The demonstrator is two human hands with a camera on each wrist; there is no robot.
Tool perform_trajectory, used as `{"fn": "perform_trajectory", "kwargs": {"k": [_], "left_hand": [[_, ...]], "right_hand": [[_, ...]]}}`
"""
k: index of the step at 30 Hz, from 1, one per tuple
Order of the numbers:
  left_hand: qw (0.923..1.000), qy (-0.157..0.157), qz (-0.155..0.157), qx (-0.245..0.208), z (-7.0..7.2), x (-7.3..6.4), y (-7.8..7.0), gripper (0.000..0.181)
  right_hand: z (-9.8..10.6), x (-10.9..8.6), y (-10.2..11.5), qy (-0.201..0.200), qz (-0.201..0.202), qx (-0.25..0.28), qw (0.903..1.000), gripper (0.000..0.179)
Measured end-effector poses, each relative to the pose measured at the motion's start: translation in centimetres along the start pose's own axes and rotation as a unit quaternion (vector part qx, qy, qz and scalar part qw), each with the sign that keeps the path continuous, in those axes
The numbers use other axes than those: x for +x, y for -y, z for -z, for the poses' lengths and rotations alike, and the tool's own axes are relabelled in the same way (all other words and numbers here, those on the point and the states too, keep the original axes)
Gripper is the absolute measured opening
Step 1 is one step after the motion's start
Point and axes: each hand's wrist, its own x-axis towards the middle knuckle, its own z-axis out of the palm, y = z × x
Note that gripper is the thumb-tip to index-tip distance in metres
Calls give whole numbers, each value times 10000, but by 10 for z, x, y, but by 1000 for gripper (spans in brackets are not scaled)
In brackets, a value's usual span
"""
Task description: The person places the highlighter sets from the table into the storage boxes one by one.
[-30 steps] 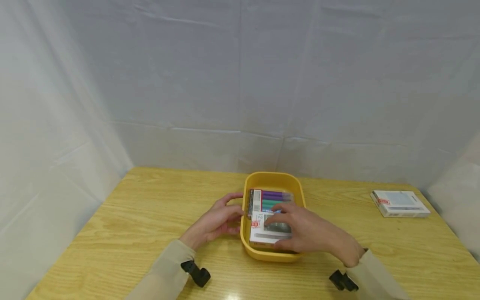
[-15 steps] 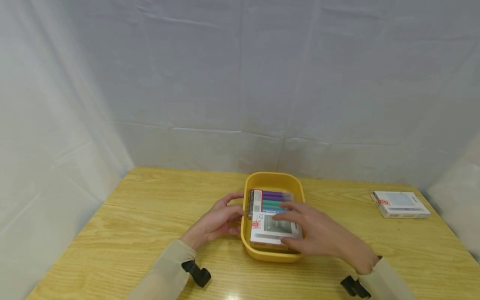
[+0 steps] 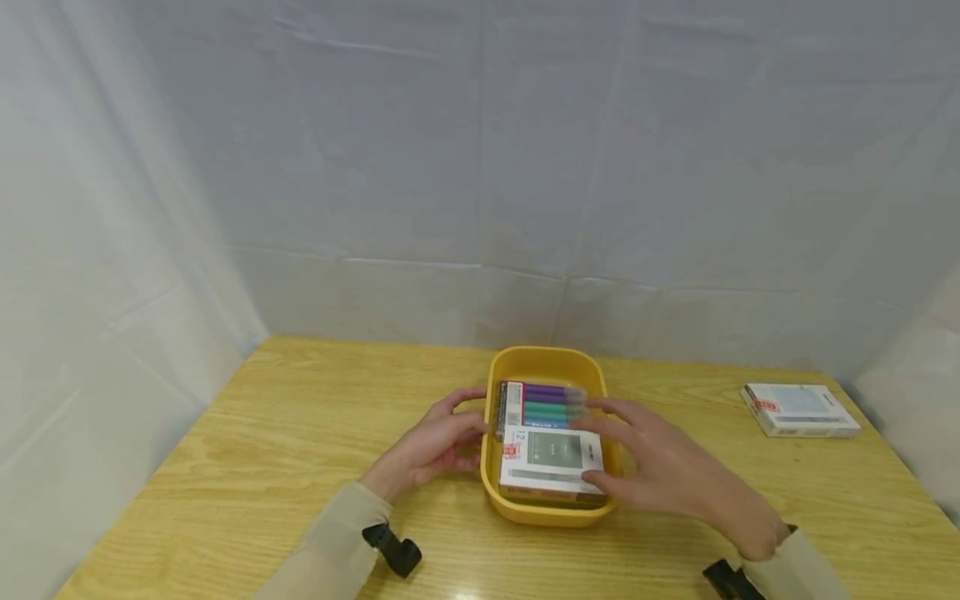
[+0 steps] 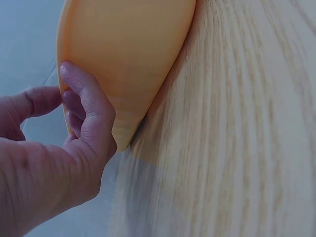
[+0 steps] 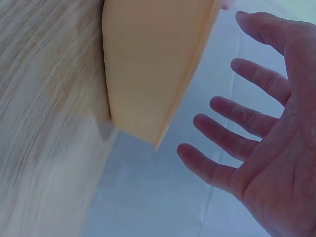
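A yellow plastic basket [image 3: 555,516] stands on the wooden table. Inside it, a white box [image 3: 547,477] marked "12" lies flat nearest the person. Behind that box is a clear pack of pens [image 3: 551,392] in purple, green and blue. My left hand [image 3: 433,440] pinches the basket's left rim; the left wrist view shows curled fingers [image 4: 91,101] on the outer wall and the thumb at the rim. Over the basket's right side hovers my right hand [image 3: 654,465], its fingers spread and holding nothing. In the right wrist view its fingertips stand off from the rim.
Another white box [image 3: 801,408] with a red sticker lies on the table [image 3: 337,408] at the far right. A pale curtain [image 3: 420,208] hangs behind the table and along both sides.
My right hand has drawn back to the right, off the white box in the basket, uncovering its top. My left hand and the basket have stayed in place.
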Motion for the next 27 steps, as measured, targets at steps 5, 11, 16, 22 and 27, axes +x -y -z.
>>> {"fn": "perform_trajectory", "kwargs": {"k": [5, 11, 16, 22, 27], "left_hand": [[10000, 43, -7, 3, 1, 0, 0, 61], [9999, 113, -27, 78, 1, 0, 0, 61], [9999, 85, -23, 62, 1, 0, 0, 60], [10000, 33, -26, 43, 2, 2, 2, 60], [10000, 29, -25, 45, 2, 2, 1, 61]], "right_hand": [[3, -5, -4, -225, -39, -9, 9997, 54], [7, -11, -9, -218, -407, 61, 9989, 55], [10, -16, -15, -455, -385, -16, 9982, 57], [17, -23, -21, -375, -662, 8, 9971, 56], [21, -30, -27, -387, -852, -11, 9956, 55]]}}
